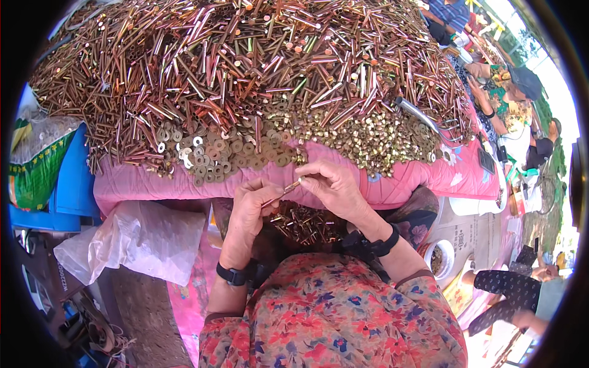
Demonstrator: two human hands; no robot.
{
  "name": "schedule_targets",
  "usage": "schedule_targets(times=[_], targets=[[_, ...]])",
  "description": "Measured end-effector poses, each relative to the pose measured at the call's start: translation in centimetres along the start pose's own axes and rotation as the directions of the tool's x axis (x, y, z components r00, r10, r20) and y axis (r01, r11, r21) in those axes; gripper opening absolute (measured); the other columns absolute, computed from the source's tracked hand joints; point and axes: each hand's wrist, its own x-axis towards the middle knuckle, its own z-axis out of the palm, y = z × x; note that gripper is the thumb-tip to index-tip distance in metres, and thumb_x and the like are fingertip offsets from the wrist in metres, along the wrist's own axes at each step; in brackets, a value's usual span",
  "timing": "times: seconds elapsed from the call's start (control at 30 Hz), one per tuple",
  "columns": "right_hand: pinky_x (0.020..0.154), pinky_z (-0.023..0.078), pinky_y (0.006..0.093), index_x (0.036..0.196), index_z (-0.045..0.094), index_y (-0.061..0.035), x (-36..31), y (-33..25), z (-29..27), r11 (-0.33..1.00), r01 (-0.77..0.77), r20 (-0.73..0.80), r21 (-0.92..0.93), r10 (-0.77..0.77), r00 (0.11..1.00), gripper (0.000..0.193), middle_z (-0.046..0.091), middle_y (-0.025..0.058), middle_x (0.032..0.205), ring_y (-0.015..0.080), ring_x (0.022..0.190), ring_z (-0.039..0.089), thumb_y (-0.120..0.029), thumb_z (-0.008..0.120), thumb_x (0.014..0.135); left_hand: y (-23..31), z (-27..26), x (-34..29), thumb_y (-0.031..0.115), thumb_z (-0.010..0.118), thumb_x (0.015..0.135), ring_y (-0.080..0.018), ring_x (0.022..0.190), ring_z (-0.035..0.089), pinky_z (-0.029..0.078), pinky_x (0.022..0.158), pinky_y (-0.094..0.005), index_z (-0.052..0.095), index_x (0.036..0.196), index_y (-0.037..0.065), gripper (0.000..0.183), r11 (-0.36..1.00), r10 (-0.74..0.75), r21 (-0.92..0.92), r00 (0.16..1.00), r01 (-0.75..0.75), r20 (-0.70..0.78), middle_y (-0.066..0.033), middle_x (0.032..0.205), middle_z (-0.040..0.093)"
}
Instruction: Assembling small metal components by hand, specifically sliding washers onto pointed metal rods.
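My left hand (246,207) is closed around one end of a slim coppery metal bolt (291,187), held slanted just over the near edge of the pink quilt (215,189). At its upper end, the thumb and fingers of my right hand (341,191) are pinched on the tip. Whether a small nut sits between those fingertips I cannot tell. Flat washers (230,153) lie in a heap beyond my left hand. Small brassy nuts (362,140) are heaped beyond my right hand. Below my hands, several finished-looking metal pieces (307,224) lie in my lap area.
A large mound of coppery metal tubes (245,67) covers the far side. A curved metal handle (420,116) rests on it at right. Left are a blue container (70,178), a green sack (37,165) and a clear plastic bag (138,236). A white tub (438,257) and other people (512,92) are at right.
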Motion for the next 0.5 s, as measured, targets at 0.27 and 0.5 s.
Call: schedule_targets(times=[0.27,0.5], targets=[[0.058,0.041,0.0228,0.091,0.059,0.0015,0.2,-0.2,-0.5,0.944,-0.31,0.102,-0.11,0.321,0.942,0.011,0.056,0.0015,0.074,0.0066,0.067,0.05,-0.009,0.06,0.088,-0.9,0.0,-0.4,0.001,0.067,0.071,-0.0034,0.042,0.041,0.024,0.039,-0.0166,0.064,0.071,0.002,0.003,0.97,0.178,0.16,0.984,-0.18,0.03,-0.0015,0.057,0.056],[0.068,0.043,0.0242,0.094,0.057,-0.0005,-0.2,0.4,-0.1,0.98,0.145,0.153,-0.139,-0.123,0.98,0.008,0.055,0.0035,0.084,0.0093,0.078,0.053,-0.004,0.055,0.087,-0.5,-1.1,0.1,0.006,0.068,0.073,-0.0039,0.043,0.042,0.026,0.04,-0.0176,0.063,0.07,0.001,0.007,0.999,-0.034,-0.022,0.995,0.036,0.095,-0.0015,0.058,0.056]])
